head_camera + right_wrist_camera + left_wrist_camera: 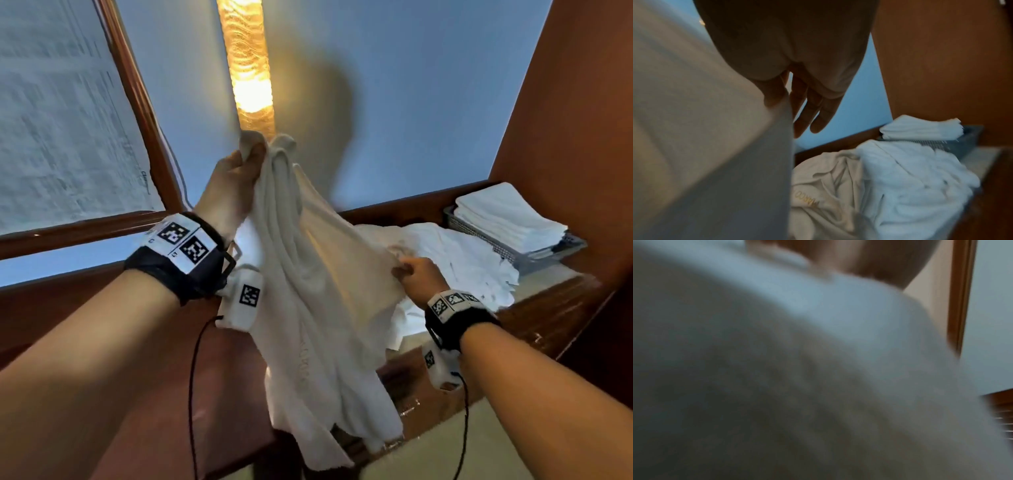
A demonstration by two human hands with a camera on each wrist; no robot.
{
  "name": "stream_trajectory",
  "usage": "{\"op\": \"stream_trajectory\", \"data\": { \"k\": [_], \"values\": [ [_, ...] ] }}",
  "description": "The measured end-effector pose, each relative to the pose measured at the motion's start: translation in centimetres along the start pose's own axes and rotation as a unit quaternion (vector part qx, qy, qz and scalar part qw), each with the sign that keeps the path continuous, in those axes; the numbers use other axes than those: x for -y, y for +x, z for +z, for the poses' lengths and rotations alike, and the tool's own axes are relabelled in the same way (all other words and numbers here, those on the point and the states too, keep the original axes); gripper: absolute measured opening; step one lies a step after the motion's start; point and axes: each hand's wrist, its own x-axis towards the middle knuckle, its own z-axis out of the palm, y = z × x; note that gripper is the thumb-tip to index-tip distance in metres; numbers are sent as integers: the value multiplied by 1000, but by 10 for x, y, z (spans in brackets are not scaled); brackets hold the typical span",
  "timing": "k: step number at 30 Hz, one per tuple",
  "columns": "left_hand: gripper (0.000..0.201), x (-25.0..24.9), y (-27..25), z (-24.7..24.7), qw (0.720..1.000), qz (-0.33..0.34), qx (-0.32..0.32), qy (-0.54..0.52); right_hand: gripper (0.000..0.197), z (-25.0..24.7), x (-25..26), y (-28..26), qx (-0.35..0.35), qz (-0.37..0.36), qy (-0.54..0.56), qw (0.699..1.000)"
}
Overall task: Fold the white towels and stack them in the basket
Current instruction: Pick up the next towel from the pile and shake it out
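Head view: towel (308,291) hanging lengthwise, downward.

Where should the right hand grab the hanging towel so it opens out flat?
Probably the top edge. The left hand pinches one bunched top corner of the towel, and the rest hangs in loose folds. The right hand holds the side edge lower down; sliding up that edge from the right to the other top corner should spread it.

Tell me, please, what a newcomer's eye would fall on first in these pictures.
First, the white towel hanging mid-frame, its top corner gripped by the raised left hand and an edge pinched by the right hand. Next, the glowing lamp on the wall behind, then the basket of folded towels at right.
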Motion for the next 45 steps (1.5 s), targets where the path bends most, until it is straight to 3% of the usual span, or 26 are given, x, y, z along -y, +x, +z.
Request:
{"op": "stream_trajectory", "data": {
  "k": [3, 7, 10, 13, 15, 21, 27, 29, 32, 35, 37, 39, 43, 45],
  "values": [
    [49, 5, -16, -15, 997, -21, 12, 71, 17, 0, 36, 8, -30, -22, 62, 997],
    [38, 12, -44, -24, 993, -83, 75, -34, 28, -1, 134, -5, -2, -178, 156, 971],
    [36, 17, -58, -32, 989, -75, 84, -99, 15, -6, 198, -31, 28, -299, 171, 939],
    [35, 17, -75, -40, 990, -65, 63, -110, 9, -10, 241, -48, 3, -354, 145, 924],
    [33, 19, -84, -55, 993, -44, 41, -97, 17, -10, 254, -58, -11, -359, 102, 928],
    [33, 26, -107, -145, 997, 59, -45, 9, 29, 19, 254, -117, 106, -313, -11, 944],
    [34, 16, -145, -212, 983, 124, -82, 105, 27, 60, 211, -170, 157, -201, 9, 967],
    [33, 9, -163, -226, 986, 110, -46, 117, 20, 67, 209, -184, 109, -175, 59, 977],
    [29, 1, -195, -251, 992, 62, 63, 86, 25, 70, 221, -192, 17, -131, 158, 979],
    [17, -9, -216, -288, 964, 4, 243, 109, 18, 66, 251, -196, -50, -150, 190, 969],
    [31, -17, -224, -313, 944, -2, 301, 135, 7, 64, 287, -203, -58, -194, 211, 956],
    [41, -25, -227, -335, 946, 15, 269, 177, 3, 63, 330, -218, -30, -261, 225, 938],
    [9, -41, -223, -371, 963, 98, 102, 231, 12, 57, 406, -252, -2, -380, 254, 889],
    [9, -50, -221, -380, 959, 143, 49, 239, 20, 51, 435, -266, -14, -411, 238, 880]
  ]
}}
